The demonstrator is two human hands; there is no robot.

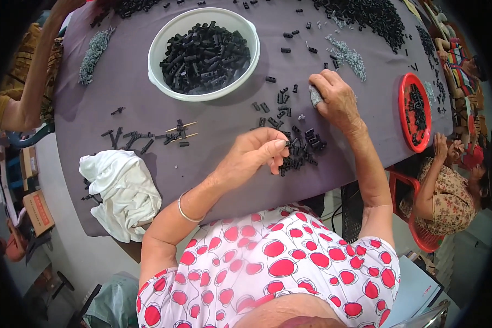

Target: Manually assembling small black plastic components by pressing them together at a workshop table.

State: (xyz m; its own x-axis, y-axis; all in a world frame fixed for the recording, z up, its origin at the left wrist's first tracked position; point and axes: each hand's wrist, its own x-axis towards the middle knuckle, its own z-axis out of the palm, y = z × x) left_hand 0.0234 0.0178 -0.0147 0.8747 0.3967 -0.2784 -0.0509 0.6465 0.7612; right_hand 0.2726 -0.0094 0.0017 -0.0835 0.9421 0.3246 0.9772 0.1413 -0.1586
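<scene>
My left hand is closed, thumb and fingers pinching a small black plastic piece over a loose pile of like pieces. My right hand rests further off to the right on the table, its fingers curled down. At its thumb side shows a grey crumpled wad or wrapping; whether it is held or worn I cannot tell. What the fingertips touch is hidden. More short black tubular pieces lie scattered between the hands and beyond them.
A white bowl full of black pieces stands ahead on the grey-covered table. Small metal parts lie beyond my right hand. A red tray is at right, a white cloth at left. Other people sit around.
</scene>
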